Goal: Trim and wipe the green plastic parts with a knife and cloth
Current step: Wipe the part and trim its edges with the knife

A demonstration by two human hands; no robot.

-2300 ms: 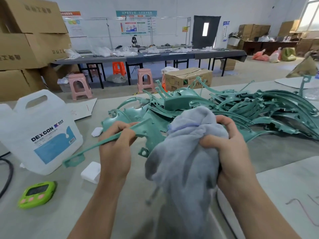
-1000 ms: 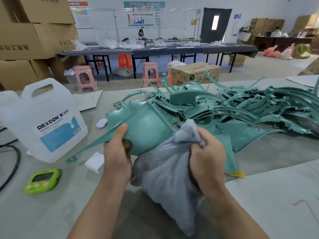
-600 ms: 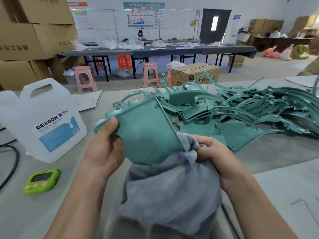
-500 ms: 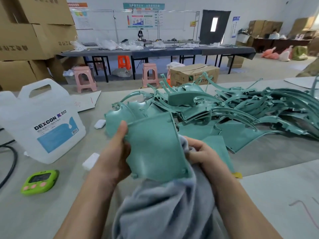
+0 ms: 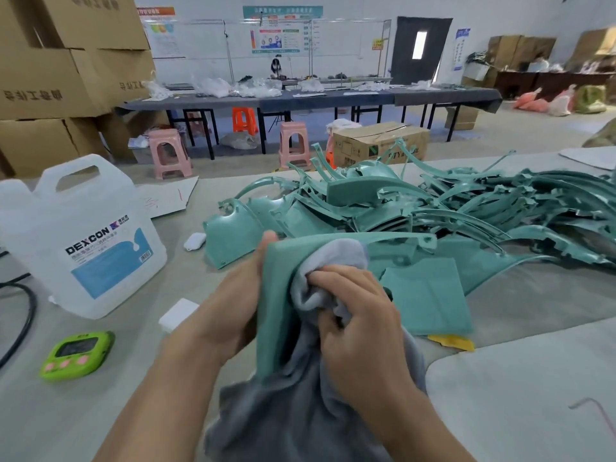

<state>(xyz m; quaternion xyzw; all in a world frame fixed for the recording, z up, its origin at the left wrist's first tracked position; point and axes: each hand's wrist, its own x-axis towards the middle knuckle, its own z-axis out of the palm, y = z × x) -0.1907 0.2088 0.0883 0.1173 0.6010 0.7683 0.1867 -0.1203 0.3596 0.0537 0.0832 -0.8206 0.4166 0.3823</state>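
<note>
Head view: the left hand (image 5: 230, 305) grips 1 green plastic part (image 5: 276, 295) by its left edge, above the desk's (image 5: 516, 411) near edge. The right hand (image 5: 356, 315) clutches a bunched grey cloth (image 5: 300, 411) against the part's face. A pile of green parts (image 5: 466, 211) covers the far right. A white jug (image 5: 83, 241) stands near the left edge, with a green timer (image 5: 78, 355) in front of it.

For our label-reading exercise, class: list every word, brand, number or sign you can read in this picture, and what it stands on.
"DEXCON": label of the white jug; the small print below is blurred.
Stacked cardboard boxes: printed characters, not clear enough to read.
Wall posters: too small to read.
Green timer: display unreadable.
Floor box: print blurred.
</note>
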